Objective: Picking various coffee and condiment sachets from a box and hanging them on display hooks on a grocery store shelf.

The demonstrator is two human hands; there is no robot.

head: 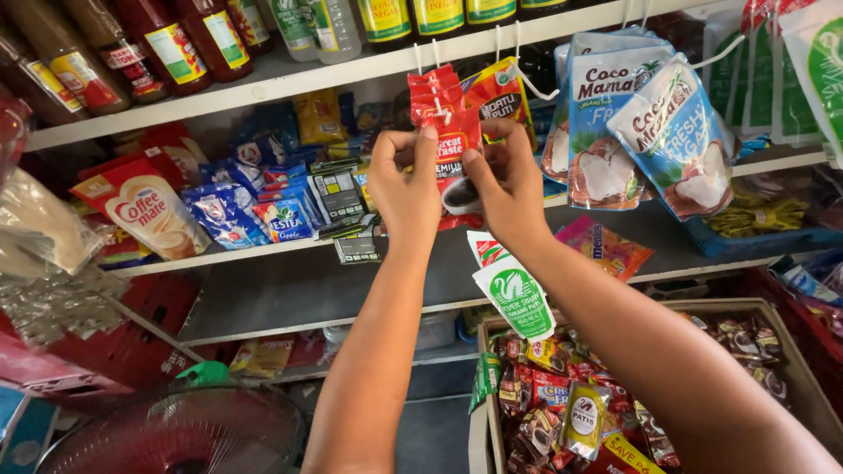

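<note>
Both my hands are raised to a strip of red sachets (pixel 450 132) that hangs from a white hook under the upper shelf. My left hand (pixel 406 180) pinches the strip's left edge with thumb and fingers. On the right edge of the same strip my right hand (pixel 507 184) grips it. A lower sachet with a picture of a cup shows between my palms. Behind it hangs a yellow and red packet (pixel 500 92). Below my right wrist dangle white and green sachets (pixel 514 294).
Blue and white pouches (pixel 654 132) hang at the right. Sauce bottles (pixel 176 44) line the top shelf (pixel 263 83). Creamer and drink packets (pixel 145 211) fill the middle shelf. A box of mixed sachets (pixel 571 404) sits below right. A fan (pixel 176 430) stands lower left.
</note>
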